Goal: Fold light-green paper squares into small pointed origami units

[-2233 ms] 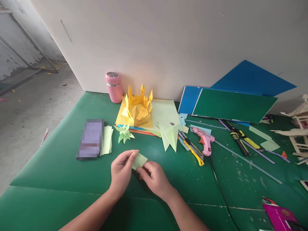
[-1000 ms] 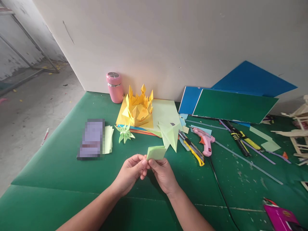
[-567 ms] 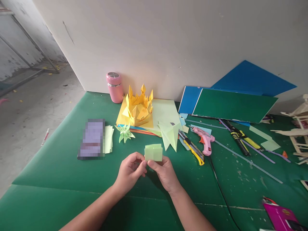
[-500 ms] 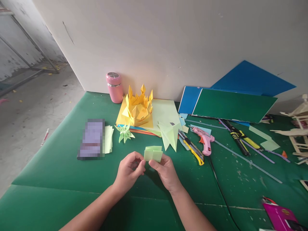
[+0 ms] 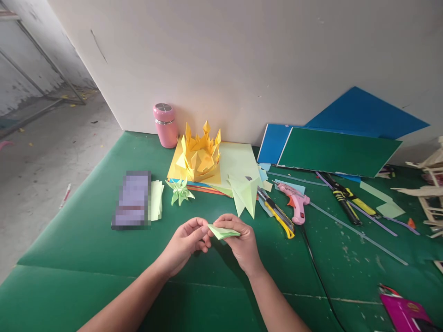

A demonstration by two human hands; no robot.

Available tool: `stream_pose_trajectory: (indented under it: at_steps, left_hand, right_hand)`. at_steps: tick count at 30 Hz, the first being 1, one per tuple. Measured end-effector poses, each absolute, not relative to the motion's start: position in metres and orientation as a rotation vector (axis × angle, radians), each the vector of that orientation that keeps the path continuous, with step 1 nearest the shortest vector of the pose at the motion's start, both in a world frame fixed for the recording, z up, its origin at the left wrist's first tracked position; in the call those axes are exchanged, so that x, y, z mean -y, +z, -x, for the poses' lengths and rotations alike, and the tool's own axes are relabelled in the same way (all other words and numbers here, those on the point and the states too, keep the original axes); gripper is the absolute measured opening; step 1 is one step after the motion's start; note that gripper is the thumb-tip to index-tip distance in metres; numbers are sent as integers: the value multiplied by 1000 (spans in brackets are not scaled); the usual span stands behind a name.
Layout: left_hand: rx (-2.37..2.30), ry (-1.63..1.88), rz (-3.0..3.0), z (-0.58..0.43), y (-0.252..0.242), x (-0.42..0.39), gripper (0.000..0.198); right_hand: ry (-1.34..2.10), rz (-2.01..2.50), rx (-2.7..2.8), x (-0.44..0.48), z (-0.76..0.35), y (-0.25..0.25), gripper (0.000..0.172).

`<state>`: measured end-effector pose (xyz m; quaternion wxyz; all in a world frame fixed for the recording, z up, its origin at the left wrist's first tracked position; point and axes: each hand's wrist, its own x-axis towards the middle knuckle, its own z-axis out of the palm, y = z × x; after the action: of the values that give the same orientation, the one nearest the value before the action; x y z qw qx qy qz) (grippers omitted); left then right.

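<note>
Paper (image 5: 224, 232) tipped down from upright

A moment ago I had its light-green panels facing me; now I see it slanted to a narrow wedge, held above the green table (image 5: 86, 240) between both hands. The left hand (image 5: 185, 244) pinches its left corner; the right hand (image 5: 245, 242) grips it from the right, fingers over the far edge. I judge the work to be folding, only partway, the turn changing which face I can read. Beyond the hands lie a paper flower (image 5: 179, 191) and a pointed folded piece (image 5: 244, 196); cutter (image 5: 278, 217) and glue gun (image 5: 295, 198) sit off right. Fingers block my view of the far side.
</note>
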<state>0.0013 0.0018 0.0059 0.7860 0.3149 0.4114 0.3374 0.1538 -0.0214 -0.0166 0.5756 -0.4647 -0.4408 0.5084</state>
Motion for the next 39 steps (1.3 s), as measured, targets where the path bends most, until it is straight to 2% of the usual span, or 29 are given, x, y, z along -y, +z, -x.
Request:
stream_pose_trajectory:
  at_steps: [12,29,39]
  left_hand:
    - [-769,605,-427,2,5,-4,26]
    - [-892,635,-609,8,5,-9,15]
    - [-896,530,-683,14,9,-12,20]
  right_hand:
    - [1079,1090,1157,25,-152,-17,18]
    - [825,1068,1458,29,-154,-19,24]
    - [592,1027,1737,30,-161,-22,26]
